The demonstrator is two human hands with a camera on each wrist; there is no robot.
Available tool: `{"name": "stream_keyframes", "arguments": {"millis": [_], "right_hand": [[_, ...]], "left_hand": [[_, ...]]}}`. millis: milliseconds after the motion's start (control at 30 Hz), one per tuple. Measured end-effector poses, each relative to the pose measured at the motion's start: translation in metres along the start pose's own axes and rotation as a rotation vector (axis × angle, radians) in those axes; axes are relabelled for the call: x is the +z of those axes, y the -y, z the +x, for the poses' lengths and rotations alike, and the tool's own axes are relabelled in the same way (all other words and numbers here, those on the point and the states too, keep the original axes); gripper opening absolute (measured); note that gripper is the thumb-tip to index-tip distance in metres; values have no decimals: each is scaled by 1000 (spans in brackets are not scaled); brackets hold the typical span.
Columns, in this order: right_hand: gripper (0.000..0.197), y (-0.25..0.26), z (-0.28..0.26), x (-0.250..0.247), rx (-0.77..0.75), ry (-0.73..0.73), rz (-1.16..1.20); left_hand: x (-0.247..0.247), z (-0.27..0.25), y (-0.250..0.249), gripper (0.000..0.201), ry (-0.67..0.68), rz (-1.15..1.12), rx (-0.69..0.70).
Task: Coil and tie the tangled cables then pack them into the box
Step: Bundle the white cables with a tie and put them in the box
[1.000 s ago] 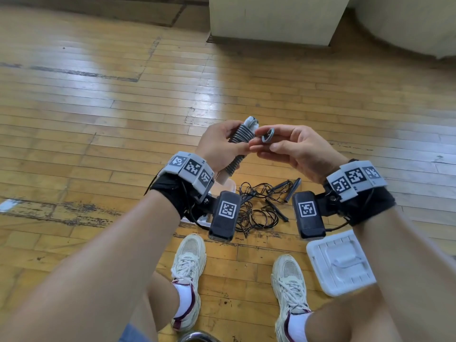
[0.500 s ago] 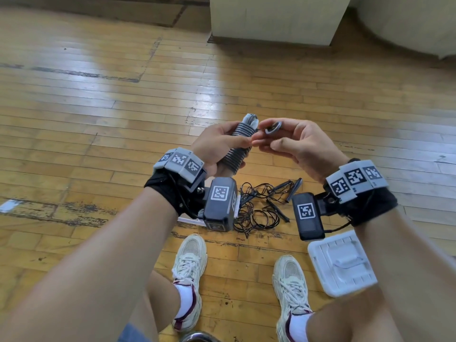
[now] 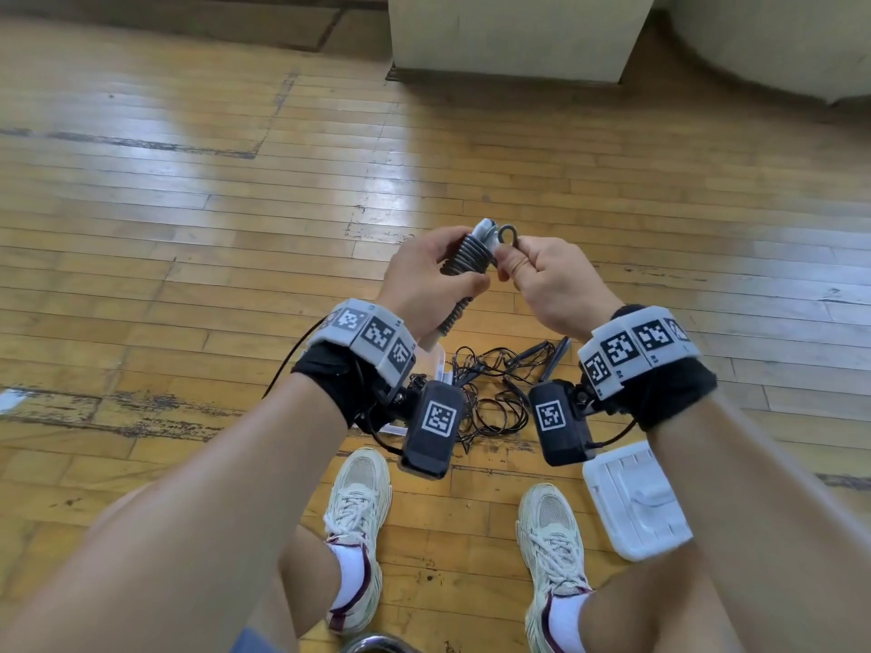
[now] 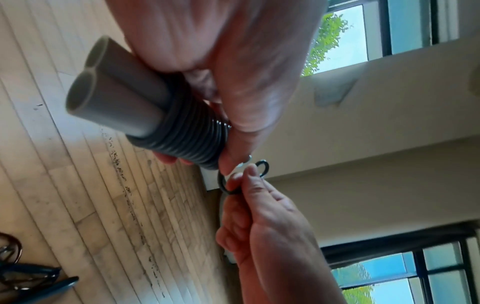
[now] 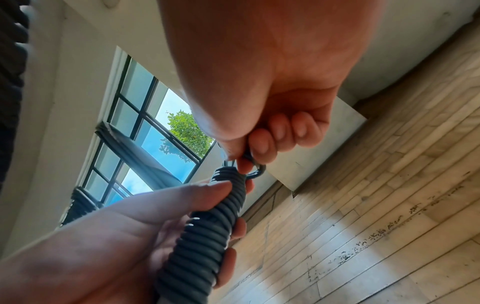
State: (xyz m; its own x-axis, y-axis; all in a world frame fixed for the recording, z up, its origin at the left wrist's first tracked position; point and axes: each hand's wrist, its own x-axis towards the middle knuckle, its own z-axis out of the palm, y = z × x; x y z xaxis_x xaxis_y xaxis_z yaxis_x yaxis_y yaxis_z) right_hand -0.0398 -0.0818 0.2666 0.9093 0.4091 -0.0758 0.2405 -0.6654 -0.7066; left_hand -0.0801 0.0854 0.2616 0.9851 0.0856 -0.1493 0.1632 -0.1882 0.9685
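My left hand (image 3: pixel 431 280) grips a grey double tube (image 4: pixel 122 96) with a stack of dark rubber rings (image 3: pixel 464 261) (image 4: pixel 192 142) (image 5: pixel 207 236) threaded round it. Beside its top end my right hand (image 3: pixel 532 271) pinches one dark ring (image 3: pixel 509 234) (image 4: pixel 223 181) (image 5: pixel 255 172) between thumb and fingertips. Both hands are raised above the floor. Below them lies a tangled pile of thin black cables (image 3: pixel 490 393) on the wooden floor. A clear box (image 3: pixel 436 365) shows partly behind my left wrist; its inside is hidden.
A white box lid (image 3: pixel 636 501) lies on the floor by my right foot. My two shoes (image 3: pixel 360 501) stand just before the cable pile. A pale cabinet base (image 3: pixel 513 35) stands at the far wall, with windows above in the wrist views.
Both hands have risen a little. The right hand has turned over, its fingers curling in, so the pinched ring now stands close against the top end of the tube.
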Motion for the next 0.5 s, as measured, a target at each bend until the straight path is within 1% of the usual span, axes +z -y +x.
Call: {"name": "stream_keyframes", "arguments": {"millis": [133, 233, 333, 433, 500], "right_hand": [[40, 3, 2, 1, 16, 48, 14], [39, 2, 6, 1, 63, 56, 94], [38, 3, 8, -2, 88, 64, 185], [39, 1, 5, -4, 63, 107, 100], [39, -1, 3, -6, 38, 131, 7]], "left_hand": [[3, -3, -1, 52, -35, 51, 86], [5, -2, 1, 56, -49, 90, 112], [4, -1, 1, 54, -47, 171, 147], [2, 0, 2, 49, -5, 342, 204], [4, -2, 2, 39, 24, 379, 203]]}}
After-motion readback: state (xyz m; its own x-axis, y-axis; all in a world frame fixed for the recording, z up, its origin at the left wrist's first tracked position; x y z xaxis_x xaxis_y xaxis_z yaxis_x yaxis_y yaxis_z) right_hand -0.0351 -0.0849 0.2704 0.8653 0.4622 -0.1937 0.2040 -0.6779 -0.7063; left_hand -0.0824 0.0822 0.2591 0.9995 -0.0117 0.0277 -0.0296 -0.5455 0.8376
